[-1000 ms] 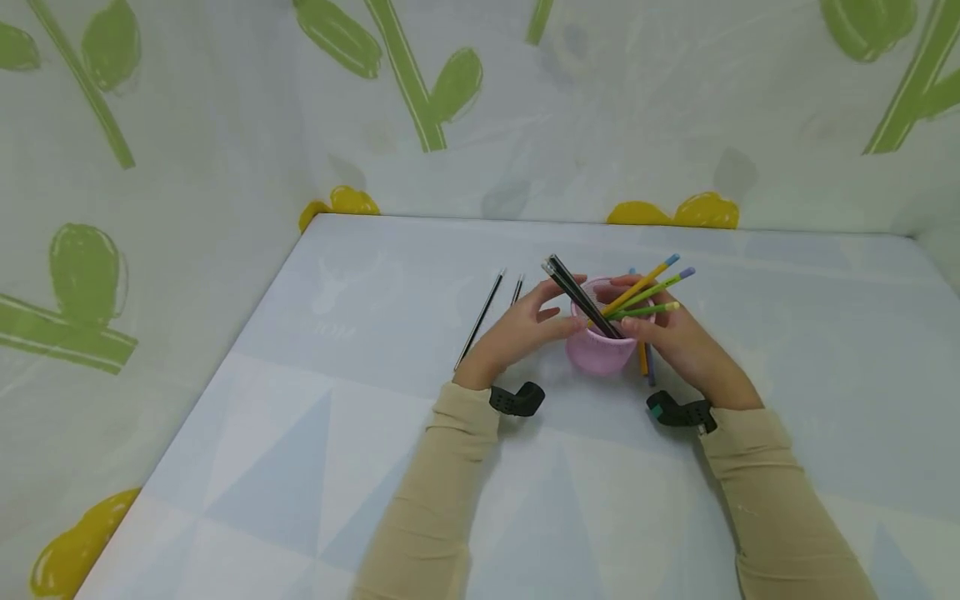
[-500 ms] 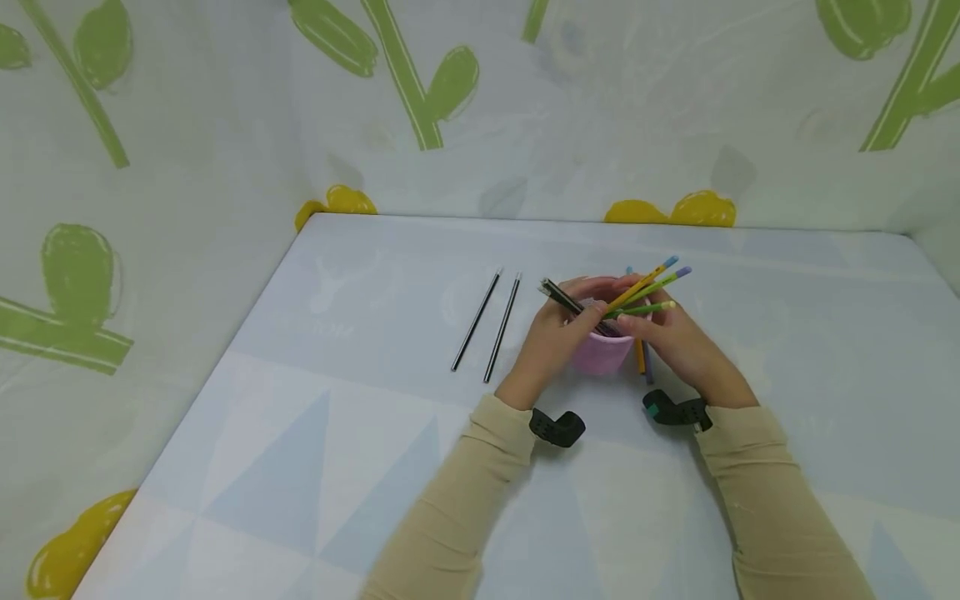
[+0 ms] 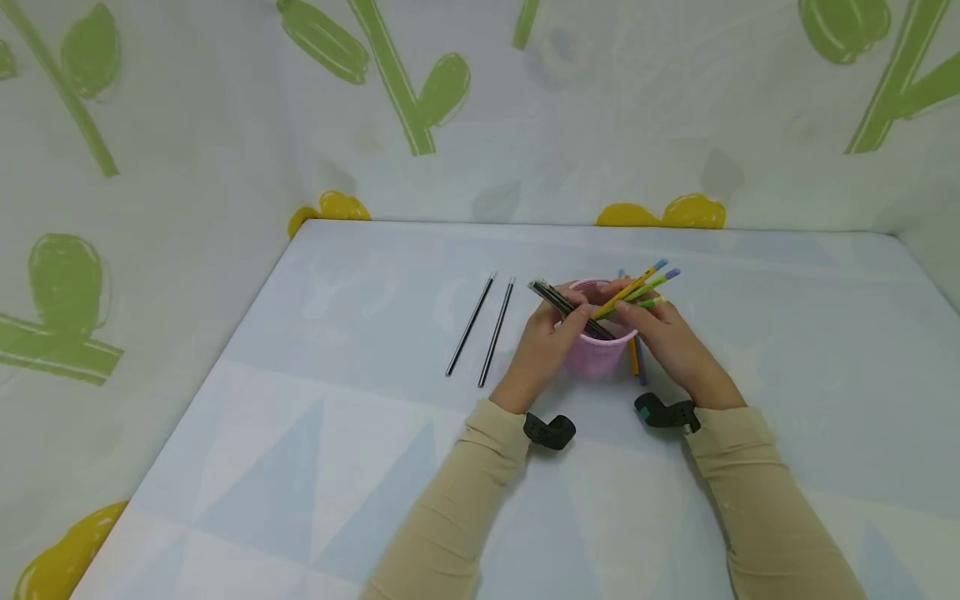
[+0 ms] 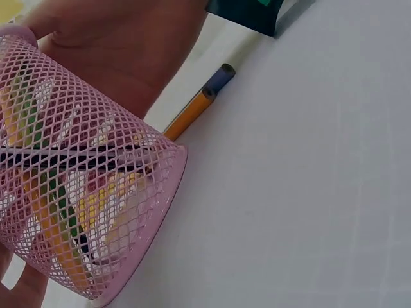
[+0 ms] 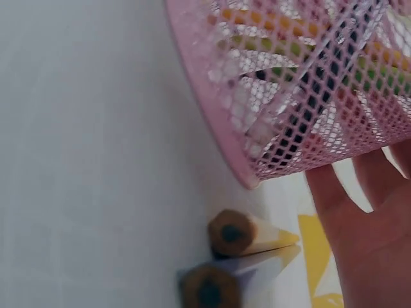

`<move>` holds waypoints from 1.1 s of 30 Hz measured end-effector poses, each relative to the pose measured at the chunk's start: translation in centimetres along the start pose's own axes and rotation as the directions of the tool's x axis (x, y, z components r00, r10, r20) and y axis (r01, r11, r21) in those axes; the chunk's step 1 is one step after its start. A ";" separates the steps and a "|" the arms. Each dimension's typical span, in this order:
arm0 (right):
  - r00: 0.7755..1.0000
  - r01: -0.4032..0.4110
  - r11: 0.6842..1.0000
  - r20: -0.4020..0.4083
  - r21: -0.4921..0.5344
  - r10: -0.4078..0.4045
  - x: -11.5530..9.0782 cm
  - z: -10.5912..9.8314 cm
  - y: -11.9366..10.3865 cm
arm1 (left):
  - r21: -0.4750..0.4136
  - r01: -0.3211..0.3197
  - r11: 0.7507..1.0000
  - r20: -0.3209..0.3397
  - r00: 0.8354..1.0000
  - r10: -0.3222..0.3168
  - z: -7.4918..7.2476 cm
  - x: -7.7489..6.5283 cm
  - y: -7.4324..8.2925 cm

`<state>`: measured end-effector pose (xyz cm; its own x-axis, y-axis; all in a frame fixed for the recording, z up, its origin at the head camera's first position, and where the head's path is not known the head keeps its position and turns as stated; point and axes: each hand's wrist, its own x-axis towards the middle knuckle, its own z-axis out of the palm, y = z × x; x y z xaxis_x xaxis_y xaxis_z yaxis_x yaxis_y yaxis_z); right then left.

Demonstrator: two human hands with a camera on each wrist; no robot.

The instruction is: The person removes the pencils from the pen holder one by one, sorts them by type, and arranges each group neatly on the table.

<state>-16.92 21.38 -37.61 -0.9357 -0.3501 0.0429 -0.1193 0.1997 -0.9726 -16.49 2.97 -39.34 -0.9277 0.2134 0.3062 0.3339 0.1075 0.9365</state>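
A pink mesh cup (image 3: 595, 358), apparently upright, stands on a pale table (image 3: 360, 275), about midway between the left and right edges and nearer the far edge. Both hands are at it.

The key relation is the lean of a bundle of black pencils (image 3: 550, 294). Its lower ends are inside the cup; its long axis slants up over the rim toward the table's far-left corner. The left hand (image 3: 542, 346) is nearer and grips the bundle, thumb across the near side and fingers behind, the gap between them narrow.

The right hand (image 3: 678, 346) curls round the cup's right side, its thumb at the rim close to a fan of coloured pencils (image 3: 630, 289), orange and greens, which slant the opposite way, toward the far-right corner. Whether that thumb also presses the pencils, I cannot tell.

The black pencils are slim, straight and glossy, with pale upper ends, and show as dark stripes through the mesh. Two loose black pencils (image 3: 471, 324) lie nearly parallel on the table, left of the left hand. An orange pencil (image 4: 186, 119) and a blue pencil (image 4: 220, 78) lie side by side, just right of the cup.
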 end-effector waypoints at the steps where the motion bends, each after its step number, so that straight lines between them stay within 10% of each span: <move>1: 1.000 -0.016 1.000 -0.020 -0.026 0.015 0.0 0.0 0.0 | -0.001 -0.007 1.000 0.001 1.000 0.007 0.0 0.0 0.0; 21: 0.989 0.044 0.976 -0.127 -0.213 -0.072 0.8 0.6 -0.5 | -0.030 0.047 0.998 0.030 0.998 -0.046 -1.3 -0.2 0.5; 33: 0.958 0.125 0.980 -0.239 -0.157 -0.161 1.0 0.8 -0.9 | -0.026 0.019 0.999 0.032 0.999 -0.018 -1.9 -0.9 3.0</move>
<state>-17.46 20.17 -36.88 -0.9562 -0.1490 0.2520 -0.2862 0.2957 -0.9114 -14.94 1.23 -36.51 -0.9279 0.2420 0.2837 0.3117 0.0860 0.9463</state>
